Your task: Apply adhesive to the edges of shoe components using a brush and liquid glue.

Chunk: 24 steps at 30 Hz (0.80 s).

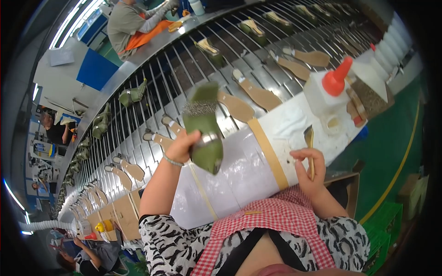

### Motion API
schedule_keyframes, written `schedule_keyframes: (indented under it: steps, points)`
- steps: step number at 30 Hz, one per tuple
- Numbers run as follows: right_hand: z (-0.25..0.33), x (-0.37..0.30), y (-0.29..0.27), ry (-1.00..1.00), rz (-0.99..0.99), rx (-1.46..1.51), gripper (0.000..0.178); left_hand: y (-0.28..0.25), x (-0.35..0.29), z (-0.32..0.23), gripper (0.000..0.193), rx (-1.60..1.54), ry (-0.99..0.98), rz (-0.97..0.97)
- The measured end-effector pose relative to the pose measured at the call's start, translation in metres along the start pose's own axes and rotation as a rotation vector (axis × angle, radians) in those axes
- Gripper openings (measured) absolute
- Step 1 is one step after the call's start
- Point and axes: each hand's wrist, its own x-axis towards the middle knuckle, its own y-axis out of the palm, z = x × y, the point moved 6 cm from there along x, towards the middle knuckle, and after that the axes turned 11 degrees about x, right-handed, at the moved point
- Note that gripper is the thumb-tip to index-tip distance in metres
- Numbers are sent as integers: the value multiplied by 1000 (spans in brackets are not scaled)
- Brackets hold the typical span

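Above the plastic-covered worktop (235, 158), a green shoe upper (201, 123) is held by the left hand (183, 145), whose fingers are closed on its side. In the right hand (311, 171), a slim brush (311, 148) is pinched between thumb and fingers, its tip pointed away from the body. Beyond the brush, a red-capped white bottle (321, 95) is stood, and tan soles (258, 95) are laid along the metal conveyor (171, 86).

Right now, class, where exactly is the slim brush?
In the head view, the brush is right of centre, held in the right hand, below and slightly left of the whitish bottle with the red nozzle.
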Motion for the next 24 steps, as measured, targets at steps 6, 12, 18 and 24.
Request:
schedule_keyframes:
  steps: [6,12,18,24]
  points:
    - [17,9,15,27,180,-102,26,-80,84,-56,41,-231,131,-293]
    - [-14,20,28,147,260,-129,30,-187,196,-49,60,359,265,-892]
    - [-54,29,34,213,237,-160,33,-197,245,-45,100,1002,-242,-1384]
    - [-53,24,38,170,289,-206,35,-192,243,-26,101,1082,-358,-1221]
